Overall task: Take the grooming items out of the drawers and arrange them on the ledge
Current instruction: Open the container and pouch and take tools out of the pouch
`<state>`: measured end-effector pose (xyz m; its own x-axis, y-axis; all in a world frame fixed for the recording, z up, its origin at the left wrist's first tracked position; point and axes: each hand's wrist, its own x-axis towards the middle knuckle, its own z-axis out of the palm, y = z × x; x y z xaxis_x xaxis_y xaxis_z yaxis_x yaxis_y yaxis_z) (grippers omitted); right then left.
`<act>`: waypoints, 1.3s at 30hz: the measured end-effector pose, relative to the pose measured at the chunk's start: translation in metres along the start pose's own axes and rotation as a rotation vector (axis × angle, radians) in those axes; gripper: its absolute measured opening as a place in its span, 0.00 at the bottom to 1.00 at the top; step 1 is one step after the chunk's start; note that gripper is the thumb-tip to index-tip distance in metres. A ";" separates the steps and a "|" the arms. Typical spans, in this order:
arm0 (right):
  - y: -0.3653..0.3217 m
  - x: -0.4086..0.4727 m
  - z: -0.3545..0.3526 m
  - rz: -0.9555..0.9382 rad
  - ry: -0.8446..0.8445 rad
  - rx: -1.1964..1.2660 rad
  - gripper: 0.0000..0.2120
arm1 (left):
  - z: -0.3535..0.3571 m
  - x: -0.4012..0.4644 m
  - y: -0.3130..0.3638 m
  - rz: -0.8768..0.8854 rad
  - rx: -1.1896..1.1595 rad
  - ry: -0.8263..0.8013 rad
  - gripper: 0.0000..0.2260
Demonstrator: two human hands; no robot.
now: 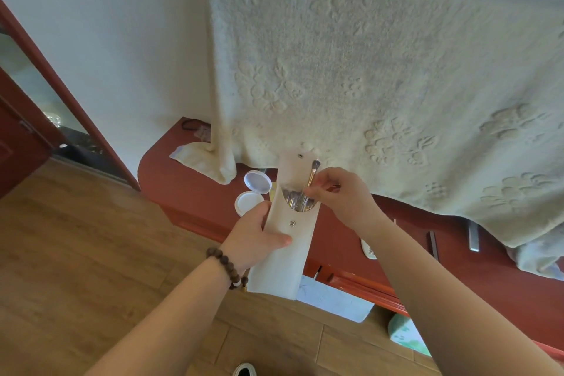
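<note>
Left hand [254, 233] fingers grip brush pouch [287, 241]; right hand [341, 195] fingers pinch makeup brush [313, 172]

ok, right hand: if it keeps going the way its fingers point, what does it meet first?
The right hand pinches a brush, fingers aimed left. First in line is probably the open pouch with its other brushes, then the compact; depth is unclear.

we note a white wall [128, 40], wood-plank floor [91, 253], red-brown cabinet [189, 192] under a cream embossed blanket [366, 85], and a red-framed mirror [36, 85].
</note>
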<state>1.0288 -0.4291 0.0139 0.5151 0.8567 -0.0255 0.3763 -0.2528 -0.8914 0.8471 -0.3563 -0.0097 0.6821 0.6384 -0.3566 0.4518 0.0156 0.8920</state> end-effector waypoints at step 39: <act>0.045 0.012 0.004 -0.020 -0.088 -0.102 0.08 | 0.017 0.024 -0.027 -0.109 -0.088 0.027 0.21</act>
<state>1.0490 -0.4285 -0.0280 0.4390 0.8970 -0.0514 0.4644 -0.2755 -0.8417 0.8612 -0.3551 -0.0467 0.6151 0.6500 -0.4462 0.4691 0.1531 0.8698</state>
